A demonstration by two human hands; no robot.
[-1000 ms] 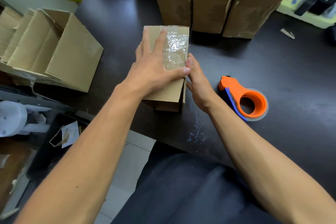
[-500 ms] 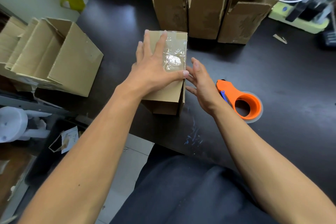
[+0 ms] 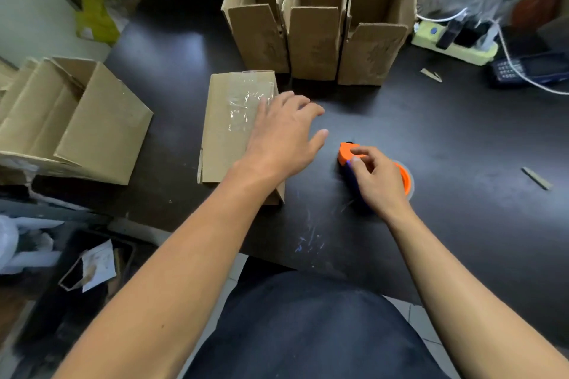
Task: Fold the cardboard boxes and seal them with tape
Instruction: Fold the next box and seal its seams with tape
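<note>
The taped cardboard box (image 3: 237, 129) lies flat on the dark counter (image 3: 446, 138) just left of centre, its top face carrying a wrinkled strip of clear tape (image 3: 246, 101) — so that one looks sealed, at least on the side facing up. The left hand (image 3: 283, 135) hovers over its right edge with fingers spread and holding nothing, while the right hand (image 3: 375, 181) curls round the orange tape dispenser (image 3: 349, 152) on the counter beside it. Behind them three open boxes (image 3: 314, 40) stand upright with flaps unsealed, and another open box (image 3: 77, 120) lies at the left — most of the job seems left.
</note>
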